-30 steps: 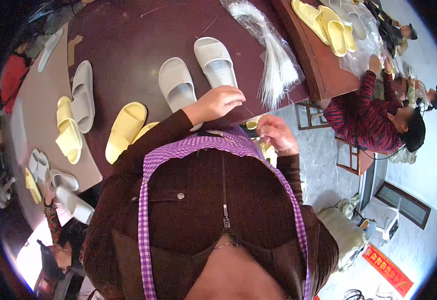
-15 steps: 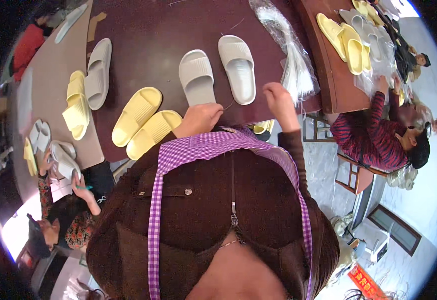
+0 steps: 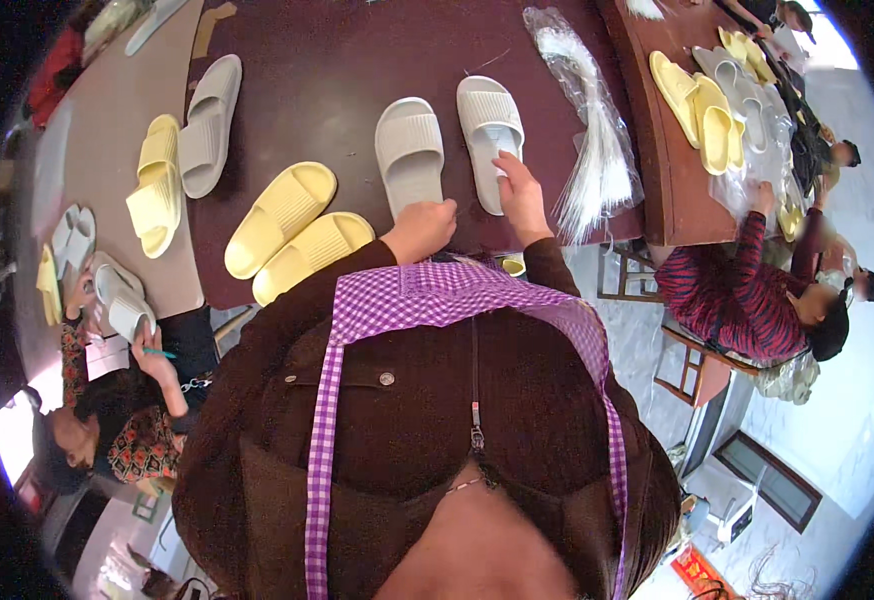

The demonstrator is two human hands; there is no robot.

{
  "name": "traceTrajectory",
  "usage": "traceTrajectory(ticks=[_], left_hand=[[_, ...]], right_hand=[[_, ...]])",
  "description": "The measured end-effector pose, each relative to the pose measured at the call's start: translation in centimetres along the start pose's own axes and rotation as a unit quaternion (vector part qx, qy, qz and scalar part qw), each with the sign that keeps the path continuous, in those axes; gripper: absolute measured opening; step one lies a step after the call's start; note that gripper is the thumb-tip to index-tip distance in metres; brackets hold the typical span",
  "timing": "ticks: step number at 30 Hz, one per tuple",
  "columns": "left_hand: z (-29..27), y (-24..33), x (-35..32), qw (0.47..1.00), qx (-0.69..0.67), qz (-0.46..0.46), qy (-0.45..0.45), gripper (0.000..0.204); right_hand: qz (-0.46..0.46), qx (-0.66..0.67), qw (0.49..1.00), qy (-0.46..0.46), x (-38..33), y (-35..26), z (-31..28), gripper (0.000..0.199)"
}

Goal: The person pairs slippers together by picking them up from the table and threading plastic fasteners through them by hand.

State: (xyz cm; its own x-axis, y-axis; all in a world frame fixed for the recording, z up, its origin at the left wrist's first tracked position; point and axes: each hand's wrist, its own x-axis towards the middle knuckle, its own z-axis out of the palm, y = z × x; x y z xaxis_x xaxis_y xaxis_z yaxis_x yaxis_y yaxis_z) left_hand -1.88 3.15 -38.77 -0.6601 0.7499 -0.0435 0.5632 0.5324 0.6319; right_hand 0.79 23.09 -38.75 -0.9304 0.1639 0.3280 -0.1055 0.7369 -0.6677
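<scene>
Two light grey slide slippers lie side by side on the dark red table in front of me. At the heel of the left grey slipper (image 3: 410,160) my left hand (image 3: 424,228) is closed, its fingers curled; what it holds, if anything, is hidden. Over the heel half of the right grey slipper (image 3: 491,108) is my right hand (image 3: 522,197), thumb and fingers drawn together in a pinch. Anything between those fingertips is too small to make out. A pale, shiny patch shows on that slipper's insole beside the fingers.
A pair of yellow slippers (image 3: 281,218) lies to my left, with a single yellow slipper (image 3: 157,180) and grey slipper (image 3: 210,125) beyond. Thin clear strands in a plastic bag (image 3: 589,130) lie at right. Co-workers sit at both sides, one holding a grey slipper (image 3: 125,300).
My right hand has moved left from beside the right grey slipper to over its heel half. My left hand stays at the left slipper's heel. The view has shifted slightly.
</scene>
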Motion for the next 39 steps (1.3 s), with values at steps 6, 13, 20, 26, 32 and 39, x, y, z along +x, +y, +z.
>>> traceTrajectory(ticks=[6,13,20,26,32,39], left_hand=[[0.9,1.3,2.9,0.999,0.004,-0.035,-0.030,0.015],[1.7,1.5,5.0,0.992,-0.088,-0.076,0.042,0.015],[0.6,1.5,4.9,0.996,-0.036,-0.070,0.044,0.013],[0.7,2.4,4.8,0.997,-0.021,0.039,0.058,0.010],[1.7,2.3,5.3,0.988,0.017,0.115,0.098,0.009],[0.7,2.0,6.4,0.997,0.015,-0.019,0.075,0.008]], right_hand=[[0.189,0.045,0.981,-0.030,-3.0,0.9,-0.4,0.020],[0.217,0.088,0.972,0.013,-1.0,2.5,-1.0,0.020],[0.145,0.015,0.989,0.032,7.1,3.9,-2.7,0.020],[0.178,-0.072,0.981,-0.017,12.4,9.8,0.3,0.026],[0.278,-0.089,0.946,-0.142,15.2,10.4,1.9,0.034],[0.344,0.059,0.927,-0.137,16.1,11.4,1.9,0.032]])
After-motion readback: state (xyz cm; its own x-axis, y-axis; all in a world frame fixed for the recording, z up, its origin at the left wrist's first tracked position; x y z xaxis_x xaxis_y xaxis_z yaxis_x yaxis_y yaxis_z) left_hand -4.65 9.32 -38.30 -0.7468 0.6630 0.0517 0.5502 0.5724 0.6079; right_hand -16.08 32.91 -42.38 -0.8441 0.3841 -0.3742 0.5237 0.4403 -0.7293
